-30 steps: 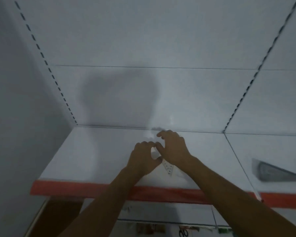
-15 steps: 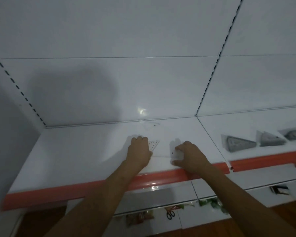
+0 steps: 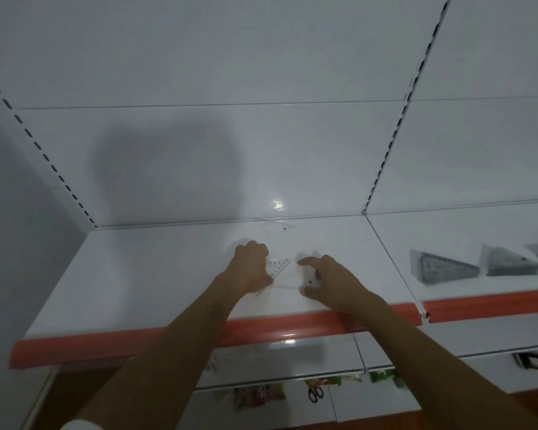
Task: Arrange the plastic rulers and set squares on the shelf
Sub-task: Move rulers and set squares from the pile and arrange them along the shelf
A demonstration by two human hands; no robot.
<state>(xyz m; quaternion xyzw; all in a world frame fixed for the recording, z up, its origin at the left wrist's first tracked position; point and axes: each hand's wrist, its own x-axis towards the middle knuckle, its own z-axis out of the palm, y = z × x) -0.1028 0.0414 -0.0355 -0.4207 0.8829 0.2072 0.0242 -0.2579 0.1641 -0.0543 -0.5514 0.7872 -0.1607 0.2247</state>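
Clear plastic set square [image 3: 278, 268] with printed numerals lies flat near the white shelf's [image 3: 156, 274] red front edge, long side running roughly parallel to it. Left hand [image 3: 250, 263] presses its left end; right hand [image 3: 322, 282], fingers curled, pinches its right end. Light, stiff, slippery, likely brittle: best held by its edges.

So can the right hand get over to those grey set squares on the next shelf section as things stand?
Probably yes: the right hand holds a clear piece, but bare shelf lies between it and the grey set squares.
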